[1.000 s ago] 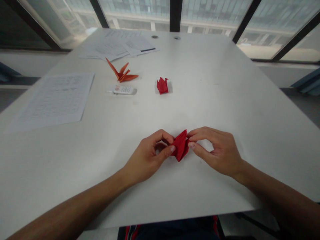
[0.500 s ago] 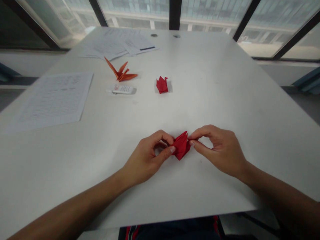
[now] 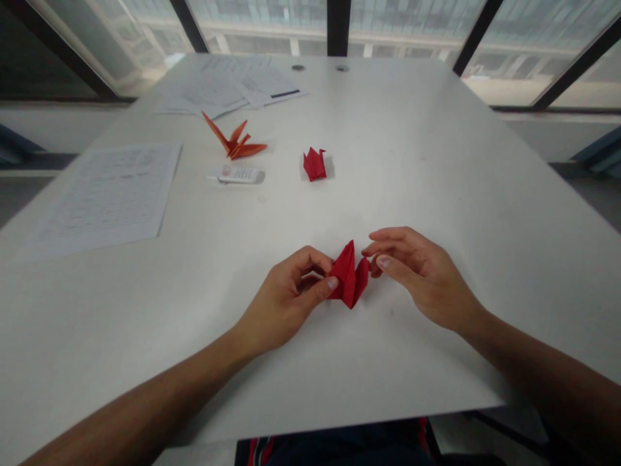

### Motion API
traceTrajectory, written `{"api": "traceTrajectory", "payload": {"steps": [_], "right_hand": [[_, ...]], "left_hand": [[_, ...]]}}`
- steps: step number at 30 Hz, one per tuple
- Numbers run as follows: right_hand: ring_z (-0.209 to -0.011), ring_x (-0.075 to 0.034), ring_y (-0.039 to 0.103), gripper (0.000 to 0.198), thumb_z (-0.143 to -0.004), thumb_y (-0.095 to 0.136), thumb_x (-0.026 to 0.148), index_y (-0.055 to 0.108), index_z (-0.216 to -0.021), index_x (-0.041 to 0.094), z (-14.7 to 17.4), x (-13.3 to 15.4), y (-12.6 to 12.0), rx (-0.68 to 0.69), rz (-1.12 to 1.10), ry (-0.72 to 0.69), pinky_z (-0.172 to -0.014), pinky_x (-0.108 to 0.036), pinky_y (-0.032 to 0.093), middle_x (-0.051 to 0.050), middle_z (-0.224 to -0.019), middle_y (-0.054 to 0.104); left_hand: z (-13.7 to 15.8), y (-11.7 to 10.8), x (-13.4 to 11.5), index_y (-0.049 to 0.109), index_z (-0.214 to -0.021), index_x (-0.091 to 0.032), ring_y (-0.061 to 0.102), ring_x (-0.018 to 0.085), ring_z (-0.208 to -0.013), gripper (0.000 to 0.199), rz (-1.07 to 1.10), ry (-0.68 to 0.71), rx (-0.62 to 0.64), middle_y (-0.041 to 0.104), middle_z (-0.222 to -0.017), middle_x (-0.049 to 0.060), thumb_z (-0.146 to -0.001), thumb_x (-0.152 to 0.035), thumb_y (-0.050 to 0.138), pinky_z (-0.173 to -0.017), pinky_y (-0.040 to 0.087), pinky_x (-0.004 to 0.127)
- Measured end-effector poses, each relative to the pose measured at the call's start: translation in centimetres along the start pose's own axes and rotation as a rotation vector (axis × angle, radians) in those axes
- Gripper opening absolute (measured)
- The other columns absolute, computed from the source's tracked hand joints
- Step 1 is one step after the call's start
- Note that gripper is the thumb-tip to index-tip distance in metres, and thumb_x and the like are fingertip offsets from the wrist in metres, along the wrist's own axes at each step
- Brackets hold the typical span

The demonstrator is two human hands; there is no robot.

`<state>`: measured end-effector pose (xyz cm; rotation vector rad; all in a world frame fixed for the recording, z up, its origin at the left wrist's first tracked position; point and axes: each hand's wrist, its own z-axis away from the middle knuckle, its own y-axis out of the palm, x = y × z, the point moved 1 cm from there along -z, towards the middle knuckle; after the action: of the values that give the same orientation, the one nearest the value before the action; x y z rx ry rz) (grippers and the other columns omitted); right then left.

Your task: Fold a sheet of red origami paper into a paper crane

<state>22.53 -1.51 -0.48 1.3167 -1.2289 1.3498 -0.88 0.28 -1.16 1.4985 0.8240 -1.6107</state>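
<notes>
Pinched between the thumb and fingers of my left hand (image 3: 290, 299) is a folded red origami paper (image 3: 348, 275), held just above the table near its front. Its upper point sticks up, and a narrower flap stands out on the right. My right hand (image 3: 417, 275) is just beside that flap, its fingers apart; the fingertips are close to the paper's edge, and whether one touches it I cannot tell. Farther back stands a small red origami bird (image 3: 315, 164). An orange paper crane (image 3: 236, 142) with spread wings sits to its left.
A white tube-like item (image 3: 237, 174) with printed writing lies in front of the orange crane. One printed sheet (image 3: 109, 197) rests at the left, and more papers (image 3: 213, 84) overlap at the back left. The white table (image 3: 310, 375) reaches back to the windows.
My right hand has loosened its pinch on the red paper and spread its fingers. The paper's right flap now stands farther from the middle point. My left hand keeps its hold.
</notes>
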Motion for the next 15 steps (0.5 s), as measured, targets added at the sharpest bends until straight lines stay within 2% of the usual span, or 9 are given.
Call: {"api": "traceTrajectory", "payload": {"steps": [3, 9, 15], "right_hand": [[-0.087, -0.015, 0.074, 0.023, -0.1, 0.061, 0.026, 0.065, -0.123, 0.025, 0.0, -0.2, -0.2, -0.029, -0.041, 0.0, -0.081, -0.032, 0.062, -0.006, -0.12, 0.074], [-0.095, -0.019, 0.073, 0.026, -0.097, 0.067, 0.032, 0.065, -0.122, 0.026, 0.7, 0.3, 0.3, 0.039, 0.205, -0.059, -0.087, -0.037, 0.06, -0.005, -0.111, 0.075], [-0.082, -0.017, 0.068, 0.014, -0.091, 0.072, 0.028, 0.069, -0.104, 0.023, 0.5, 0.7, 0.9, 0.107, 0.392, -0.159, -0.078, -0.033, 0.056, -0.002, -0.094, 0.074]], "left_hand": [[-0.1, -0.1, 0.0, 0.06, -0.096, -0.018, 0.069, 0.016, -0.091, 0.017, 0.04, -0.001, -0.01, 0.072, -0.103, 0.005, -0.095, -0.031, 0.072, -0.084, 0.058, 0.032], [-0.2, -0.1, 0.0, 0.061, -0.098, -0.018, 0.069, 0.018, -0.098, 0.015, 0.039, -0.008, 0.002, 0.073, -0.108, 0.006, -0.095, -0.029, 0.072, -0.092, 0.058, 0.036], [-0.1, -0.1, 0.0, 0.062, -0.099, -0.018, 0.069, 0.019, -0.101, 0.015, -0.015, 0.012, 0.015, 0.072, -0.109, 0.006, -0.096, -0.03, 0.071, -0.096, 0.056, 0.038]]}}
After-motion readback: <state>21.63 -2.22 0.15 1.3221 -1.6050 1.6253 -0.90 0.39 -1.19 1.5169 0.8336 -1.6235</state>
